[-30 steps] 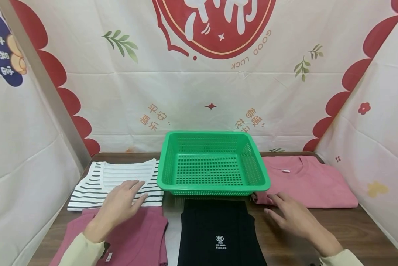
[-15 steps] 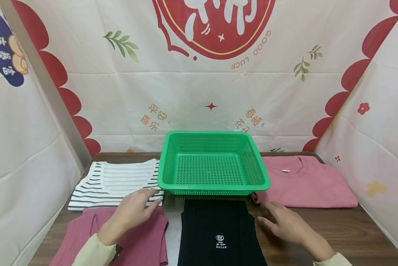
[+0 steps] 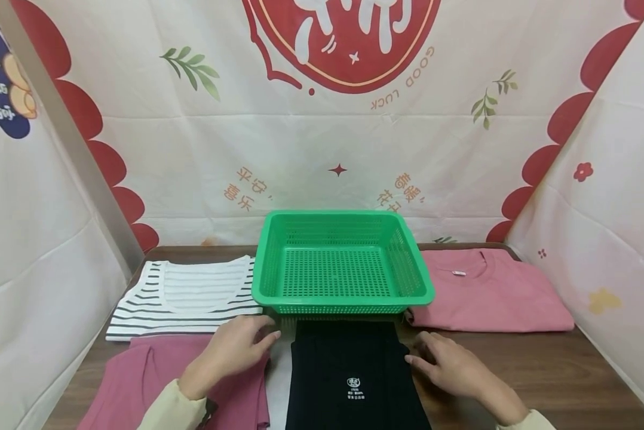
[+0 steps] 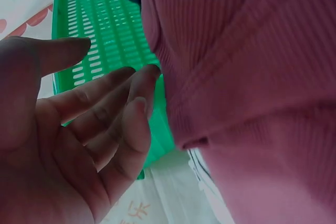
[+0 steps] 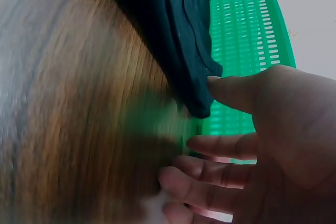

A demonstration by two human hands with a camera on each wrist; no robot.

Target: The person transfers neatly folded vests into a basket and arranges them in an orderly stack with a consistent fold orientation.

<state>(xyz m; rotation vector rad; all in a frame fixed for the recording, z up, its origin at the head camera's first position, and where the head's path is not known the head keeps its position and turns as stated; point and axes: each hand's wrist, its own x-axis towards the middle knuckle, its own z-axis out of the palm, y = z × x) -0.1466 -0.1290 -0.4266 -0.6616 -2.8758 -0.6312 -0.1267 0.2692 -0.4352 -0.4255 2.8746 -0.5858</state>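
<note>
A black folded garment (image 3: 349, 358) with a small white print lies in front of the green basket (image 3: 343, 309). My left hand (image 3: 233, 351) hovers over the folded mauve garment (image 3: 139, 382), fingertips near the gap beside the black one. In the left wrist view its fingers are loosely bent around nothing, close to the ribbed mauve cloth (image 4: 252, 66). At the black garment's right edge is my right hand (image 3: 451, 364). Its thumb (image 5: 233, 90) is at or just touching the dark cloth's corner in the right wrist view; the other fingers are low by the wooden table.
Behind the mauve garment lies a white striped top (image 3: 184, 313), left of the basket. A pink folded T-shirt (image 3: 494, 298) sits to the basket's right. Printed cloth walls (image 3: 322, 137) enclose the wooden table (image 3: 537, 370) at the back and sides.
Both hands have moved inward toward the black garment, the left hand rightward and nearer, the right hand leftward. The garments and basket stay where they were; the view has shifted slightly.
</note>
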